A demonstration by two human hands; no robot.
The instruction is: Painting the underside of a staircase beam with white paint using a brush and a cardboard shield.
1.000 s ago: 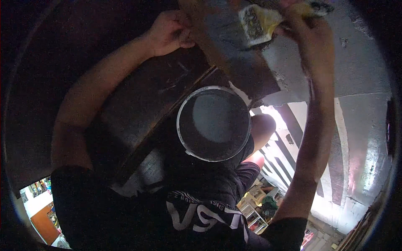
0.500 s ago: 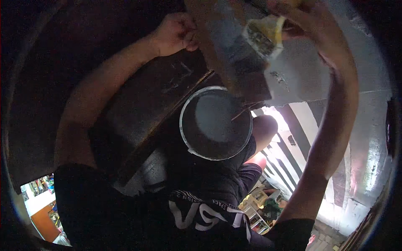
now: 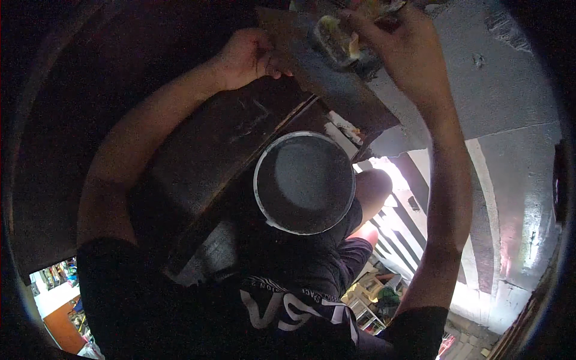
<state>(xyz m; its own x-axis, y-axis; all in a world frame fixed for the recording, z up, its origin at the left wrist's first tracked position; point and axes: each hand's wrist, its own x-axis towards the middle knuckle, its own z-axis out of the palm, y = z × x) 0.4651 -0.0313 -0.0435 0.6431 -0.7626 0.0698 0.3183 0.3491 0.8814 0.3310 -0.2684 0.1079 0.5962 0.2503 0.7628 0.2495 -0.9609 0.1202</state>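
My left hand [image 3: 245, 59] grips the left edge of a brown board [image 3: 372, 105] with grey smears, its fingers curled at that edge. My right hand [image 3: 408, 57] holds a stained, pale yellowish pad [image 3: 333, 37], like a sponge or cloth, against the upper part of the board. Part of what lies between my right fingers is hidden. Below the board, a round bucket [image 3: 303, 180] with a white rim and dark grey inside sits in front of my body.
A dark panel [image 3: 180, 168] with a long ledge runs diagonally at left. A grey, patchy surface [image 3: 492, 96] is at right. Beyond openings are striped bright planks [image 3: 396, 216], shelves with small items [image 3: 57, 276] and assorted objects [image 3: 372, 297] far below.
My right hand and pad have swung leftward across the board, after moving right earlier. My left hand sits slightly lower, still at the board's edge. The board's lower corner has shifted.
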